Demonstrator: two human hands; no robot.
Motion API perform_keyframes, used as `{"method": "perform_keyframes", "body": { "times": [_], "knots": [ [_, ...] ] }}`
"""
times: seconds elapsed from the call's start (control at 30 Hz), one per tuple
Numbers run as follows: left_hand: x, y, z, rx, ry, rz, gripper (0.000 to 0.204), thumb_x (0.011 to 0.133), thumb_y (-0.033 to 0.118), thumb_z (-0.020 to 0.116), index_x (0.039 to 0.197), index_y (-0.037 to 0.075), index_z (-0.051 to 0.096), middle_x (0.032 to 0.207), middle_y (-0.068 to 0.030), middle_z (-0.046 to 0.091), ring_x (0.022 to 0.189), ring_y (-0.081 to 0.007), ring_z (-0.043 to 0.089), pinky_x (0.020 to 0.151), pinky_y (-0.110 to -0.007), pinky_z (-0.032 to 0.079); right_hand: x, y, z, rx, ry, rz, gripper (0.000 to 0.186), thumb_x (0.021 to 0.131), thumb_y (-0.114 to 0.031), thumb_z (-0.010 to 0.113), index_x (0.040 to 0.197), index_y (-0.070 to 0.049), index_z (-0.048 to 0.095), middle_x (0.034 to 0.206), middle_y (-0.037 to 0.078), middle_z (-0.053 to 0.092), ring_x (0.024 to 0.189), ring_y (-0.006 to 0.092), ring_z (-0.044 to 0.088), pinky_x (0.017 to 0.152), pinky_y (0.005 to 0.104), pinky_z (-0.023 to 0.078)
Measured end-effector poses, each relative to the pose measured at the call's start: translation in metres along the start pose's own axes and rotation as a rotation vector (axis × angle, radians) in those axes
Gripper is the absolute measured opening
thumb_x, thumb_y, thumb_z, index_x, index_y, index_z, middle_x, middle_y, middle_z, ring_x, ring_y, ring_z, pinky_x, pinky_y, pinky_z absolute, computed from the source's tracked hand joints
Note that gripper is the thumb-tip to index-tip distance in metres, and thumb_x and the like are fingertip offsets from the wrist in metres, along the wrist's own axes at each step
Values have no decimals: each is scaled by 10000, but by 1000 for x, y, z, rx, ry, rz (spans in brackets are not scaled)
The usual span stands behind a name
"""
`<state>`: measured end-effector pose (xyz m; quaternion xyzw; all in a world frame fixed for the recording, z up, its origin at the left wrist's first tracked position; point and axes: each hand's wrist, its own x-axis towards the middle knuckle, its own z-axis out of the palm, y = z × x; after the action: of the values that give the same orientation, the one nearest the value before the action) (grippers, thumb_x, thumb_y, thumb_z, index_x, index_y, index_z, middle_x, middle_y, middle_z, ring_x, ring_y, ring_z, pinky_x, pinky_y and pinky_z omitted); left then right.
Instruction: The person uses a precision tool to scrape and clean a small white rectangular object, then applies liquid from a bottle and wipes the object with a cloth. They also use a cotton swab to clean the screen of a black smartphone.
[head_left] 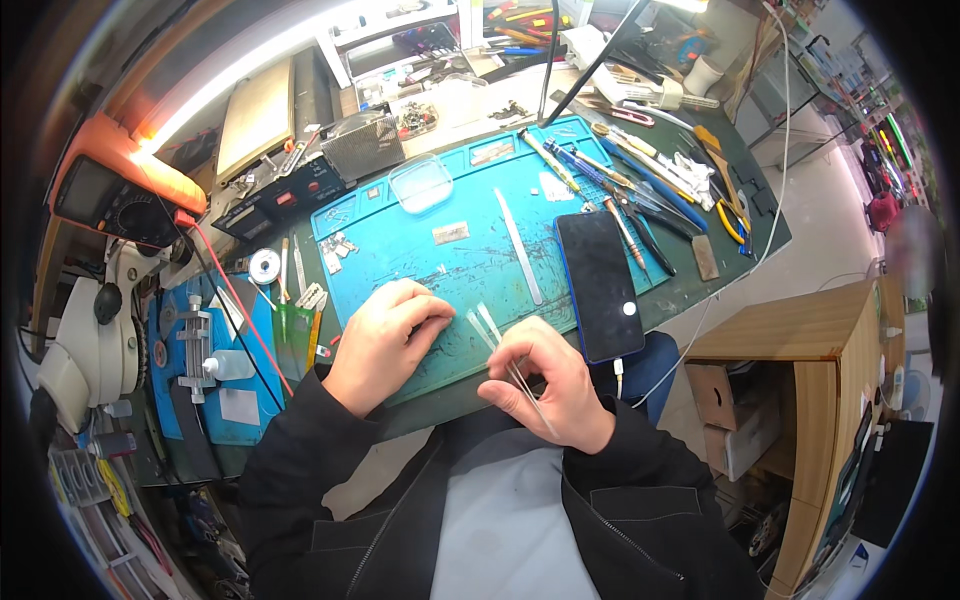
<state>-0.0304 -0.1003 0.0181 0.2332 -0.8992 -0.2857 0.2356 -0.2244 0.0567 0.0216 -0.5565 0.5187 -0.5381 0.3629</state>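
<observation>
My right hand (555, 385) is closed around two thin pale sticks (482, 322) with wider whitish tips, which spread apart slightly and point away from me. Blur hides their exact kind. To its left, my left hand (390, 345) rests above the near edge of the blue work mat (380, 265), thumb and fingers pressed together; whatever they may pinch is hidden. Ahead of my hands lie a slim metal strip (517, 245) and a small grey rectangular piece (450, 232). A dark-screened phone (600, 285) with a white cable plugged in lies just right of my right hand.
Beyond the mat's middle sits a clear plastic box (420, 185). Pliers and screwdrivers crowd the right (650, 190). At left stand an orange multimeter (125, 190), with a red lead (235, 300) crossing down, a solder spool (264, 265) and a white bottle (230, 365).
</observation>
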Motion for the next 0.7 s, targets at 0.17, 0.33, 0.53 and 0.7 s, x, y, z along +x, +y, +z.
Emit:
{"method": "perform_keyframes", "body": {
  "times": [0.17,0.33,0.53,0.7],
  "knots": [
    [2,-2,-5,-61,-41,-38,196,928,17,780,1122,39,781,990,-85,715,811,-212,681,712,-322,555,5,8,9,-208,98,-87,244,958,-73,816,1180,-1,742,952,81,710,718,172,650,644,298,526],
    [1,-1,-10,-139,-46,-230,214,938,12,775,1151,19,766,987,-92,721,795,-185,692,715,-309,561,4,18,11,-228,103,-84,314,914,-48,835,1210,-7,736,981,141,779,825,267,777,711,342,606],
    [-1,-1,-7,-169,23,-222,194,950,11,750,1139,24,711,935,-115,676,794,-252,683,701,-356,558,14,17,10,-289,68,-136,305,906,-41,837,1196,-3,753,976,143,786,821,277,777,707,343,606],
    [0,-1,-8,-165,-7,-242,217,942,-4,763,1156,22,734,971,-96,697,817,-203,691,715,-317,559,18,18,10,-270,70,-92,281,909,-49,834,1177,2,765,981,150,789,806,277,773,701,343,602]
  ]
}}
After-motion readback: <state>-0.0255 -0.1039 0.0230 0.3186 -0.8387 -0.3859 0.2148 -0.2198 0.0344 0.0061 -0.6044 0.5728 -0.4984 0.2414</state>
